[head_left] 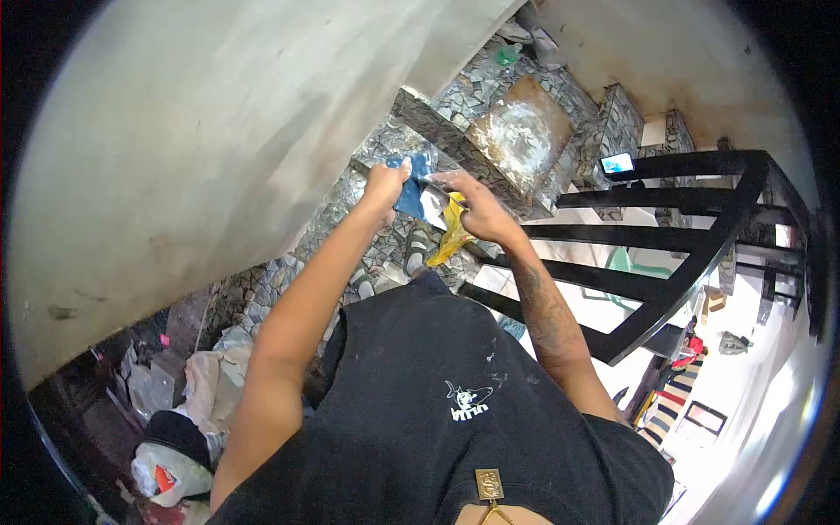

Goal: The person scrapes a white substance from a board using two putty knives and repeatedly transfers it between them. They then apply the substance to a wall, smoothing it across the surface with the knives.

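Note:
Near the middle of the head view, my left hand point(387, 188) grips the upper left edge of a flat blue piece point(411, 194), thumb on top. My right hand point(475, 206) is closed at the piece's right side, its index finger stretched toward it, around a thin tool whose shape is mostly hidden. White material point(433, 203) lies at the blue piece's right edge. Just below my right hand hangs a crumpled yellow bag point(451, 234); what holds it is hidden.
A board smeared with white point(523, 136) lies on the stone-patterned steps ahead. Black railing bars point(612, 236) run along the right, with a lit phone point(618, 164) at their top. A pale wall point(201, 157) rises on the left. Bags and a black bucket point(178, 430) sit lower left.

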`<state>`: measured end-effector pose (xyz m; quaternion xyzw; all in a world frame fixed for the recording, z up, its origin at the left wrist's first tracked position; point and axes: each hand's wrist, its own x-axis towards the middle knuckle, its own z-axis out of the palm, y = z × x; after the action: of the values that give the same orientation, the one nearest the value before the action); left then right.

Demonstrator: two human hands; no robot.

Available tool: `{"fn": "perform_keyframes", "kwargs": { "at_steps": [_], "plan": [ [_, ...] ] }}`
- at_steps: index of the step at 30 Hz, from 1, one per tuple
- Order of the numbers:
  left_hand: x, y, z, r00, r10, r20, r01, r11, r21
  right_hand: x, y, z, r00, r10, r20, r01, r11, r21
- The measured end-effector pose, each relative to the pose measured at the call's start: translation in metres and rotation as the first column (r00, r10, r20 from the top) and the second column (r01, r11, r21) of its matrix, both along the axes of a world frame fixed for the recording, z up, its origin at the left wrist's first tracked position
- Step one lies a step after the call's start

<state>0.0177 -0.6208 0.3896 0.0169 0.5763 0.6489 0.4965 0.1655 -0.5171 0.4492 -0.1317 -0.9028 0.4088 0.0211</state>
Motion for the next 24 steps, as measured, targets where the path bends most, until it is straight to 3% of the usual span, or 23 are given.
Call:
{"fn": "perform_keyframes", "kwargs": {
  "at_steps": [2,6,7,10,12,13,14,15,16,18,20,21,22,23,24],
  "plan": [
    [-0.001,0.007,-0.032,0.972,-0.02,-0.234,-0.016,0.988,-0.151,-0.001,-0.005,-0.022,0.998,0.048,0.038,-0.051,0.997,0.06],
    [-0.009,0.003,-0.042,0.934,-0.111,-0.339,-0.015,0.937,-0.348,-0.001,-0.021,-0.032,0.988,0.125,0.093,-0.127,0.992,0.017],
    [-0.014,0.002,-0.039,0.928,-0.19,-0.32,0.053,0.919,-0.392,-0.001,-0.022,-0.031,0.982,0.115,0.152,-0.108,0.993,-0.054],
    [-0.025,0.0,0.002,0.986,0.16,0.037,-0.139,0.933,-0.331,0.0,-0.017,-0.012,0.935,0.348,0.07,-0.331,0.926,-0.183],
    [-0.05,0.004,-0.015,0.993,0.106,0.053,-0.098,0.985,-0.14,0.009,-0.008,0.02,0.884,0.399,0.245,-0.324,0.899,-0.293],
    [-0.063,0.004,-0.018,0.997,0.061,0.05,-0.06,0.998,-0.018,0.015,0.002,0.038,0.909,0.395,0.13,-0.328,0.873,-0.36],
    [-0.07,0.006,-0.017,0.999,0.019,0.042,-0.023,0.994,0.103,0.018,0.01,0.069,0.941,0.317,0.115,-0.254,0.891,-0.376],
    [-0.068,-0.002,0.005,0.991,0.038,0.125,-0.061,0.981,0.184,0.029,0.017,0.094,0.988,0.126,0.092,-0.074,0.896,-0.437],
    [-0.064,-0.01,0.024,0.984,0.036,0.176,-0.076,0.971,0.225,0.035,0.027,0.107,0.999,0.04,-0.037,-0.053,0.857,-0.513],
    [-0.05,-0.023,0.054,0.961,0.0,0.276,-0.088,0.949,0.304,0.047,0.018,0.115,0.893,-0.41,-0.187,0.165,0.684,-0.711],
    [-0.026,-0.025,0.069,0.947,0.003,0.322,-0.126,0.924,0.362,0.041,0.008,0.109,0.824,-0.521,-0.225,0.298,0.734,-0.61],
    [-0.015,-0.025,0.076,0.938,0.007,0.345,-0.15,0.908,0.391,0.04,0.002,0.101,0.811,-0.524,-0.258,0.274,0.732,-0.624],
    [-0.002,-0.024,0.082,0.936,0.014,0.351,-0.16,0.907,0.39,0.032,-0.006,0.1,0.84,-0.453,-0.297,0.256,0.815,-0.519],
    [0.009,-0.023,0.088,0.934,0.027,0.356,-0.174,0.904,0.39,0.027,-0.014,0.109,0.901,-0.266,-0.343,0.206,0.958,-0.201],
    [0.015,-0.023,0.093,0.932,0.044,0.36,-0.193,0.9,0.391,0.025,-0.019,0.099,0.896,-0.2,-0.396,0.124,0.97,-0.21]
  ]
}}
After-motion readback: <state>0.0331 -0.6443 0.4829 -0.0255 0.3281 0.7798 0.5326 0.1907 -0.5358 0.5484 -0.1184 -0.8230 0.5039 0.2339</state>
